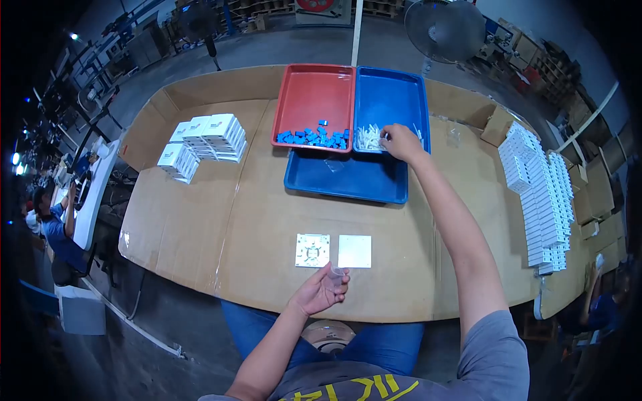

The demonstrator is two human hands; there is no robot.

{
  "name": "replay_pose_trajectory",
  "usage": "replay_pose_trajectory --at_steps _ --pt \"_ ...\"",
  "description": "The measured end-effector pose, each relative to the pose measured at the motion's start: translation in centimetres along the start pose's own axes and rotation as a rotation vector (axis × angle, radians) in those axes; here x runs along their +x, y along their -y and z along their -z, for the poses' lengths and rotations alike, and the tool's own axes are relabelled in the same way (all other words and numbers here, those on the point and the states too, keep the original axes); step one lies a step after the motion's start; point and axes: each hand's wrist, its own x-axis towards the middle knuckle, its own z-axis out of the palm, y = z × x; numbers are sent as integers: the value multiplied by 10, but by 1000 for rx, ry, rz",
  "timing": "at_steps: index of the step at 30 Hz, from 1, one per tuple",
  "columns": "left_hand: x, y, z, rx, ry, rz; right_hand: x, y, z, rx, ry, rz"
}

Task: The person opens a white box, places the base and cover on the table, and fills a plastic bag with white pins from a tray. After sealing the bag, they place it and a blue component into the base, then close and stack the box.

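My left hand (321,292) is near the table's front edge, its fingers closed round a small clear plastic bag (337,273). Just beyond it lie two flat white square pieces: a plate with a dark pattern and cut-outs (313,250) and a plain one (354,251). My right hand (401,142) reaches into the blue tray (391,93) at the back, over a heap of small white parts (368,137). Its fingers are curled together at the heap; what is between the fingertips is too small to make out.
Left of the blue tray, a red tray (315,93) holds small blue pieces (314,138). Another blue tray (344,179) sits in front of both. White boxes are stacked at left (204,140) and right (538,194). A co-worker (57,224) sits far left.
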Motion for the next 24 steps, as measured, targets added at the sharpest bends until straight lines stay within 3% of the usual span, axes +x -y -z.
replay_pose_trajectory --at_steps 5,12,19,24 --pt "2 -3 -2 -17 -42 36 13 20 -4 -93 38 67" --pt "1 -2 -6 1 -94 59 29 -29 1 -68 148 226" --pt "5 -8 -4 0 -69 110 20 -53 39 14 158 -6" --pt "5 -8 -2 0 -21 120 23 -31 32 63 144 208"
